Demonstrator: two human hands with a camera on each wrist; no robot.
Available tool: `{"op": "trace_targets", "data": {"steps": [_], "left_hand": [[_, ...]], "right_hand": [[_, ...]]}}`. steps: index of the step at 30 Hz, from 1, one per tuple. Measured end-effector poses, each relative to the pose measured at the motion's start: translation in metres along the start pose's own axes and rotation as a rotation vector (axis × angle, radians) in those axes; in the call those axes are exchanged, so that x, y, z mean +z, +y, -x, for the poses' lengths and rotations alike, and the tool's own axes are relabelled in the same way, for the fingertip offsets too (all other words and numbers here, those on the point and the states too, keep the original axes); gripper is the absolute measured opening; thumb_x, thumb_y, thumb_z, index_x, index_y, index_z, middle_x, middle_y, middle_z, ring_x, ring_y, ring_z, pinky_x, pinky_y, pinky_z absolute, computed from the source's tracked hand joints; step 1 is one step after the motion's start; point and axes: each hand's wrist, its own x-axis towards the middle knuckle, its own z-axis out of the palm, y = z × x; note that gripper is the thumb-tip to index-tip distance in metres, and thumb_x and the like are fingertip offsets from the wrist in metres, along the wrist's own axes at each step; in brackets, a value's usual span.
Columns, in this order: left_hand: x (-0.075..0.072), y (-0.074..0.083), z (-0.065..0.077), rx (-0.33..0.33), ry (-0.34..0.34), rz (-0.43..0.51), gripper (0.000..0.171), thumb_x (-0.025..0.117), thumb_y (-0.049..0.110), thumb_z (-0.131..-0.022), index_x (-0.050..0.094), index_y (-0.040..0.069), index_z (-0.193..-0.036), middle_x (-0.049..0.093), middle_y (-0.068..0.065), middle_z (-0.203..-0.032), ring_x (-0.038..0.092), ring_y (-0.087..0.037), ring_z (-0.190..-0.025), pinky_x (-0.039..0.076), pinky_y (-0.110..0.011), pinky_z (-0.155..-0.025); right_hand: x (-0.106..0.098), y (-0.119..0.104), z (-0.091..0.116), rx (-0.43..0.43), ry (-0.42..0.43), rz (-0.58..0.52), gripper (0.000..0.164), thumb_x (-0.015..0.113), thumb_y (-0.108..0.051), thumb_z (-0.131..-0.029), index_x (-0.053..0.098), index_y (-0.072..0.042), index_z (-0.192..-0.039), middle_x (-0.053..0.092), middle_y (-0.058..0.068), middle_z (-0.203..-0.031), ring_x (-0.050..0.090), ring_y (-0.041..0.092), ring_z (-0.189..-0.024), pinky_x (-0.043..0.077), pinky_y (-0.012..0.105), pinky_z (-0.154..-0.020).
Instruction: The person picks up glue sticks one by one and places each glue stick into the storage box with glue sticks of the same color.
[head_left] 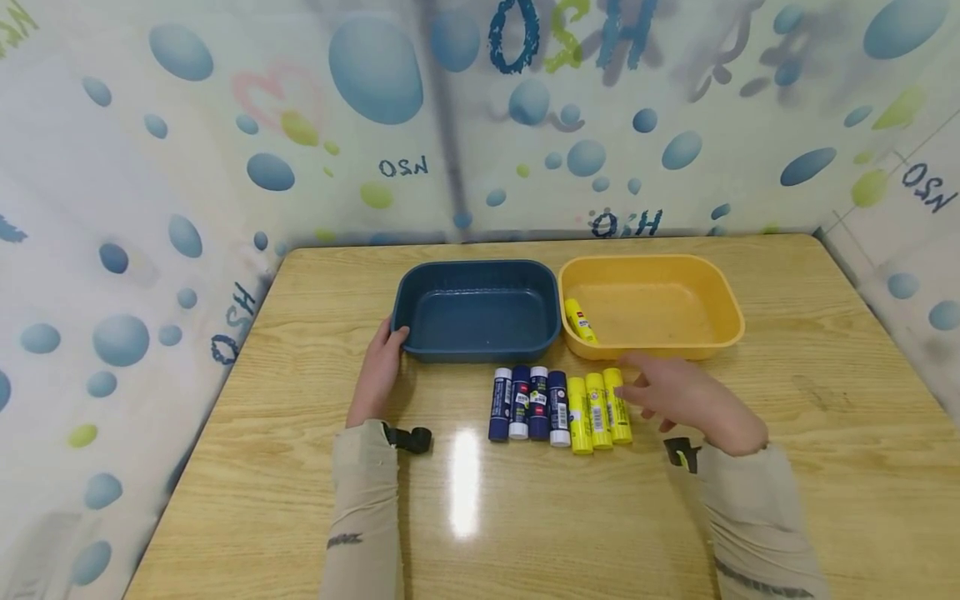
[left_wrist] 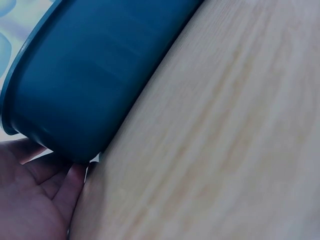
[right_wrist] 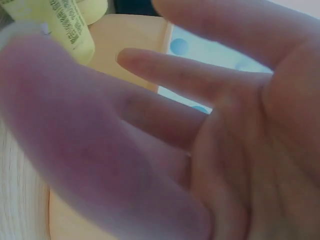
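My left hand point(head_left: 377, 375) holds the near left corner of a dark blue plastic bin point(head_left: 480, 354), thumb at the rim. The left wrist view shows the fingers point(left_wrist: 70, 192) against the bin's outer wall. My right hand point(head_left: 686, 396) hovers with parted fingers just right of the rightmost yellow glue stick point(head_left: 618, 408), nothing in its grasp. In the right wrist view, a yellow glue stick point(right_wrist: 72, 30) appears beyond the thumb. Three yellow glue sticks lie side by side, continuing a row of several navy-and-white glue sticks point(head_left: 538, 404).
A yellow-orange bin point(head_left: 652, 346) stands right beside the blue one, with one yellow glue stick point(head_left: 580, 321) leaning in its left end. The wooden table point(head_left: 300, 333) backs onto a patterned wall covering point(head_left: 465, 150). Light glares off the tabletop in front of the row.
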Motion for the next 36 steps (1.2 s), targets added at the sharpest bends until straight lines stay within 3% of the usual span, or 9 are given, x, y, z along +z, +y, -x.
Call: {"op": "trace_targets", "data": {"steps": [7,19,31,36], "left_hand": [[0.0,0.0,-0.002,0.003,0.006,0.007,0.05,0.037,0.03,-0.095,0.025,0.018,-0.142,0.024,-0.001,-0.144,0.018,-0.016,-0.131,0.017,-0.036,-0.106],[-0.003,-0.024,-0.02,0.007,0.02,0.004,0.049,0.04,0.036,-0.093,0.029,0.026,-0.14,0.027,0.005,-0.143,0.02,-0.011,-0.13,0.017,-0.036,-0.106],[-0.001,-0.001,-0.002,-0.006,-0.003,0.0,0.049,0.037,0.03,-0.095,0.026,0.018,-0.142,0.025,-0.001,-0.144,0.018,-0.016,-0.131,0.016,-0.039,-0.106],[-0.001,-0.006,-0.007,0.003,0.003,0.006,0.049,0.038,0.03,-0.095,0.027,0.019,-0.141,0.026,0.0,-0.144,0.019,-0.016,-0.131,0.015,-0.038,-0.106]], "right_hand": [[0.002,-0.002,-0.001,-0.025,0.038,0.057,0.051,0.059,-0.021,-0.086,0.04,-0.007,-0.132,0.059,0.011,-0.096,0.056,0.019,-0.067,0.048,0.028,-0.048],[0.01,-0.004,-0.009,0.039,0.009,0.093,0.058,0.059,-0.026,-0.086,0.034,-0.008,-0.134,0.055,0.007,-0.083,0.054,0.017,-0.056,0.047,0.028,-0.05],[0.017,-0.002,-0.017,0.053,0.031,0.101,0.06,0.061,-0.024,-0.084,0.033,-0.008,-0.134,0.052,0.008,-0.085,0.052,0.018,-0.054,0.045,0.029,-0.048],[0.018,-0.001,-0.018,0.044,0.038,0.106,0.06,0.061,-0.021,-0.084,0.032,-0.008,-0.135,0.052,0.007,-0.085,0.052,0.018,-0.053,0.045,0.029,-0.047]]}}
